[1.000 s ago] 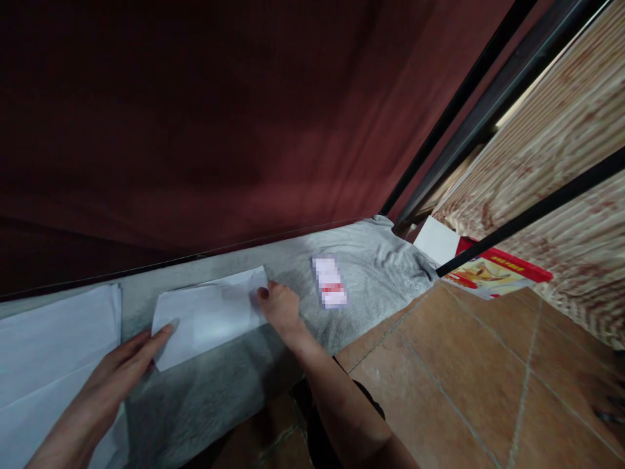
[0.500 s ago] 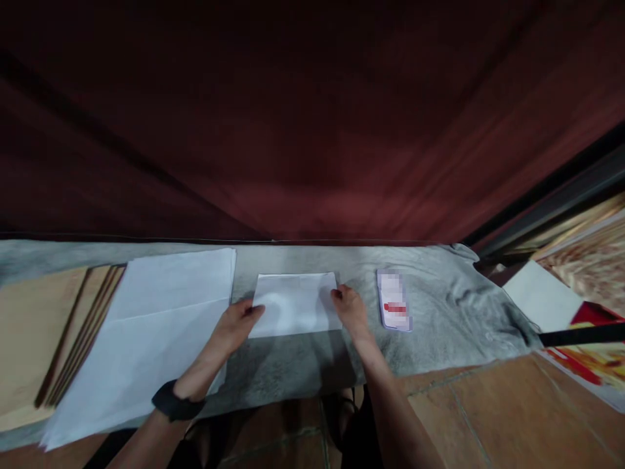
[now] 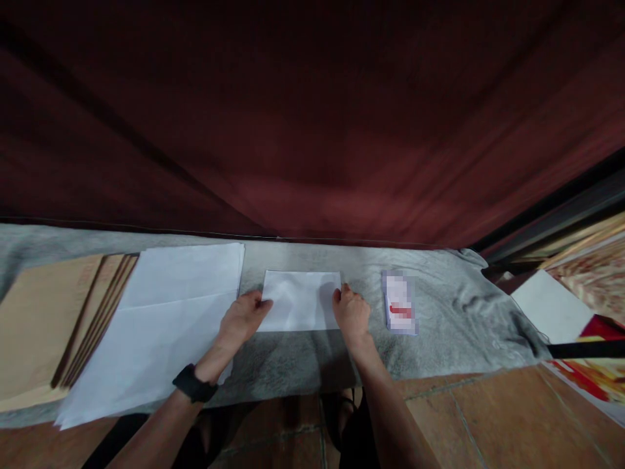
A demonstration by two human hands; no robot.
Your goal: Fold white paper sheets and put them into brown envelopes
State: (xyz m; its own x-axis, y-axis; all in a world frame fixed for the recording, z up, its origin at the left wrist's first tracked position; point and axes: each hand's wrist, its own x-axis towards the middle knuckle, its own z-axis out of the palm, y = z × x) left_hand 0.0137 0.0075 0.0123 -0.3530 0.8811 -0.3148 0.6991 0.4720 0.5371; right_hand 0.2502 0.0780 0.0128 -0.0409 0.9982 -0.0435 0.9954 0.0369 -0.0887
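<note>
A rectangular piece of smooth white paper (image 3: pixel 301 301) is at the centre of the frame, a little below mid-height, its long axis running left to right. It lies directly between the two hands, so neither is clearly nearer: the left hand (image 3: pixel 244 314) grasps the left short end, thumb over the edge, and the right hand (image 3: pixel 352 312) pinches the right short end between thumb and curled fingers. The fingertips beneath are hidden, and whether the paper rests fully on the soft grey cloth (image 3: pixel 288 365) below cannot be told.

Just beside the left hand, at left of centre, is a stack of large white paper sheets (image 3: pixel 170 326), creased across. Farther out, at the left edge, lie flat, overlapping brown paper pieces (image 3: pixel 43 319). Right of the right hand, apart from it, is a pale rectangular object with a pixelated face and red patch (image 3: pixel 400 303). Dark red fabric (image 3: pixel 312 130) fills the upper frame.
</note>
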